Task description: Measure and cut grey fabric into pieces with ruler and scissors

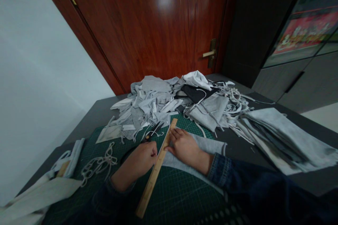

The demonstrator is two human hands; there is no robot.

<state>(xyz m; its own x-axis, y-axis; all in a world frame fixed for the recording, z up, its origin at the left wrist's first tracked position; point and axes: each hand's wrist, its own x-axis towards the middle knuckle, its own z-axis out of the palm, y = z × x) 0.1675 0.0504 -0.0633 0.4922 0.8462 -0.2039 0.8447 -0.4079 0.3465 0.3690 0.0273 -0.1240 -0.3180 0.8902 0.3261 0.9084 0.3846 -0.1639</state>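
wooden ruler [155, 168] lies slantwise on the green cutting mat [185, 197], far end up and right, near end down and left. left hand [139, 158] curled against its left edge, knuckles up; thumb hidden, so cannot tell whether it clasps the wood or only presses. right hand [186, 147] spread flat on grey fabric [208, 145], fingertips [173, 134] at the ruler's right edge, gripping nothing. fabric's edge lost beneath the ruler. scissors [150, 134] just beyond the left hand, partly buried among scraps.
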